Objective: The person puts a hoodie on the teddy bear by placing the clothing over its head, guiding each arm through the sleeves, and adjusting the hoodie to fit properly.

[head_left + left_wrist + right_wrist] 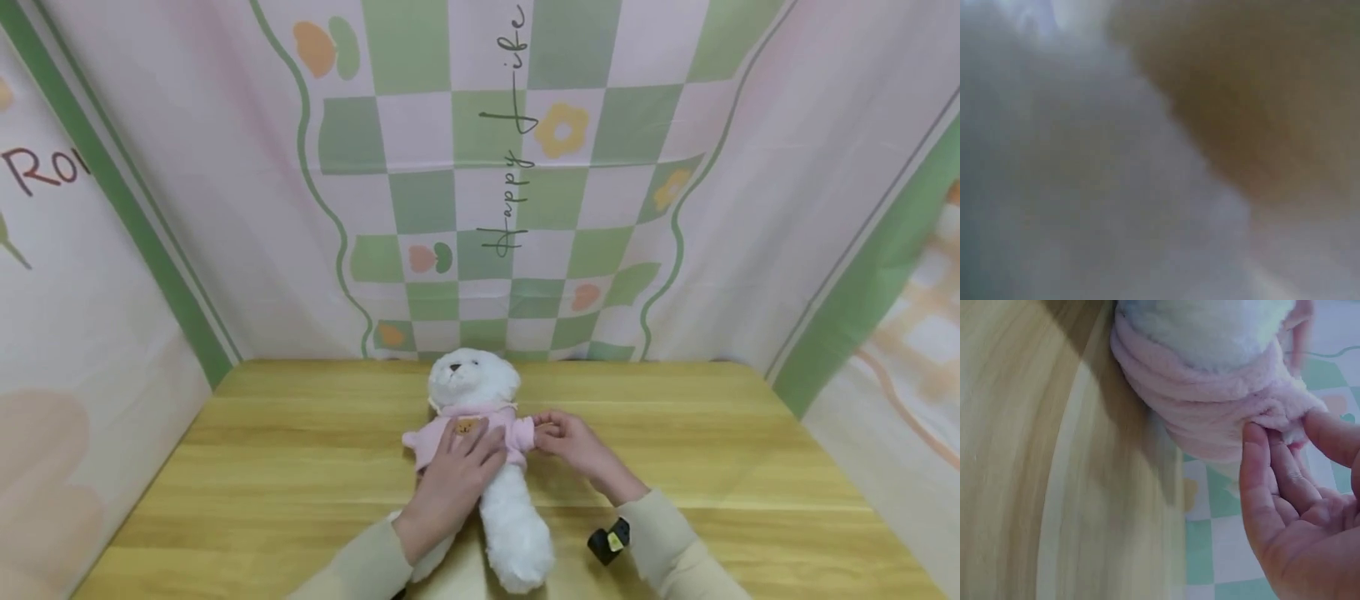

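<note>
A white plush teddy bear [487, 379] in a pink sweater [431, 440] lies on its back, head toward the far edge of the table. My left hand [452, 483] rests flat on the bear's belly, fingers spread over the sweater below a small brown bear-face patch [466, 427]. At the bear's arm on the right, my right hand [581, 450] pinches the sweater sleeve [521, 434] by its cuff. The right wrist view shows thumb and fingers [1255, 469] gathered at the pink cloth [1210, 403]. Blur fills the left wrist view.
The bear lies on a wood-grain table [300, 467]. A black wrist camera [608, 542] sits by the right sleeve of the person. Behind the table hangs a green-and-white checked curtain [487, 192], with printed side panels [82, 350] at the left and right.
</note>
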The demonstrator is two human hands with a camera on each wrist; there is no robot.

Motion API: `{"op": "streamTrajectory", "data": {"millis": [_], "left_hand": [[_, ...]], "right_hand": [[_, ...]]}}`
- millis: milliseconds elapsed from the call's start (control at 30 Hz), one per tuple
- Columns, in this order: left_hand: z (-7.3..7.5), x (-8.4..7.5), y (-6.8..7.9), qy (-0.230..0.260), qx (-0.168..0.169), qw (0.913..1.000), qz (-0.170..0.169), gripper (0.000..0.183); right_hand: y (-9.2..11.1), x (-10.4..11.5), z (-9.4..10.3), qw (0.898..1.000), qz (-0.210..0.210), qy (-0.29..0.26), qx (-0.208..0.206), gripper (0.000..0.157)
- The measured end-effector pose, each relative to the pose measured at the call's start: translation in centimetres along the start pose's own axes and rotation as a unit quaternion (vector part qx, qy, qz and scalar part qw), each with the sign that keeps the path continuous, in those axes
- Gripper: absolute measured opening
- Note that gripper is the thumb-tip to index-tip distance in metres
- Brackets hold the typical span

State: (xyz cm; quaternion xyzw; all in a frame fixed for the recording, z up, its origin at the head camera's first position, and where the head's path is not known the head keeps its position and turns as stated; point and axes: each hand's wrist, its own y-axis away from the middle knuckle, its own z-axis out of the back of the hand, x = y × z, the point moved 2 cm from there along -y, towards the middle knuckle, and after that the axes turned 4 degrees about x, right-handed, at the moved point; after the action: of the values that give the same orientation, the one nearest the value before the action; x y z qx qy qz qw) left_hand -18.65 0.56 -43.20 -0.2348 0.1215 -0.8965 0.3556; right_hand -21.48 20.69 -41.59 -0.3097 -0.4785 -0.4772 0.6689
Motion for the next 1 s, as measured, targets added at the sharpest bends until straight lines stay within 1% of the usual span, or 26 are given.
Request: {"op": "streamTrajectory", "data": {"millis": [67,133,200,267,333,400,433,500,567,633,700,833,900,967,1000], "left_hand": [[0.0,-0.1,-0.2,0.001,0.016,0.9999,0.0,0.044],[0.1,-0.1,-0.5,-0.006,0.02,0.9998,-0.001,0.047],[0.3,-0.1,-0.7,-0.012,0.019,0.9997,-0.002,0.051],[0.3,-0.1,-0.8,-0.018,0.012,0.9998,-0.005,0.062],[0.4,-0.1,-1.0,-0.022,0.01,0.9997,-0.008,0.07],[0.3,-0.1,-1.2,-0.037,0.003,0.9992,-0.01,0.071],[0.3,-0.2,-1.3,-0.046,0.0,0.9989,-0.009,0.069],[0.2,-0.2,-1.5,-0.061,-0.002,0.9981,-0.007,0.057],[0.2,-0.3,-1.6,-0.072,0.002,0.9974,-0.005,0.047],[0.2,-0.3,-1.7,-0.076,0.01,0.997,-0.005,0.042],[0.1,-0.5,-1.6,-0.077,0.022,0.9967,-0.006,0.042],[0.1,-0.7,-1.6,-0.075,0.037,0.9965,0.001,0.05],[0.1,-0.8,-1.6,-0.076,0.038,0.9964,0.007,0.054],[0.2,-0.8,-1.7,-0.083,0.035,0.9958,0.017,0.052],[0.2,-0.8,-1.7,-0.093,0.032,0.995,0.02,0.049]], "right_hand": [[0.0,0.0,0.2,1.0,-0.009,0.004,-0.002,0.036],[-0.1,0.0,0.4,1.0,-0.011,0.011,-0.021,0.035],[-0.3,0.1,0.7,0.999,0.003,0.027,-0.041,0.031],[-0.4,0.3,1.0,0.997,0.021,0.045,-0.059,0.025],[-0.6,0.5,1.2,0.996,0.037,0.053,-0.062,0.021],[-0.7,0.7,1.1,0.996,0.047,0.049,-0.055,0.021],[-0.8,0.7,1.0,0.997,0.046,0.042,-0.05,0.022],[-0.9,0.7,0.8,0.998,0.039,0.032,-0.034,0.027],[-0.9,0.5,0.6,0.999,0.028,0.018,-0.022,0.033],[-0.9,0.3,0.4,1.0,0.011,0.012,-0.022,0.038],[-0.9,0.1,0.2,0.999,0.0,0.013,-0.041,0.037],[-0.9,-0.2,-0.2,0.993,-0.019,0.02,-0.119,0.026],[-1.0,-0.2,-0.4,0.988,-0.024,0.011,-0.15,0.021],[-1.2,-0.3,-0.5,0.985,-0.03,-0.004,-0.168,0.018],[-1.3,-0.3,-0.6,0.985,-0.031,-0.012,-0.172,0.017]]}}
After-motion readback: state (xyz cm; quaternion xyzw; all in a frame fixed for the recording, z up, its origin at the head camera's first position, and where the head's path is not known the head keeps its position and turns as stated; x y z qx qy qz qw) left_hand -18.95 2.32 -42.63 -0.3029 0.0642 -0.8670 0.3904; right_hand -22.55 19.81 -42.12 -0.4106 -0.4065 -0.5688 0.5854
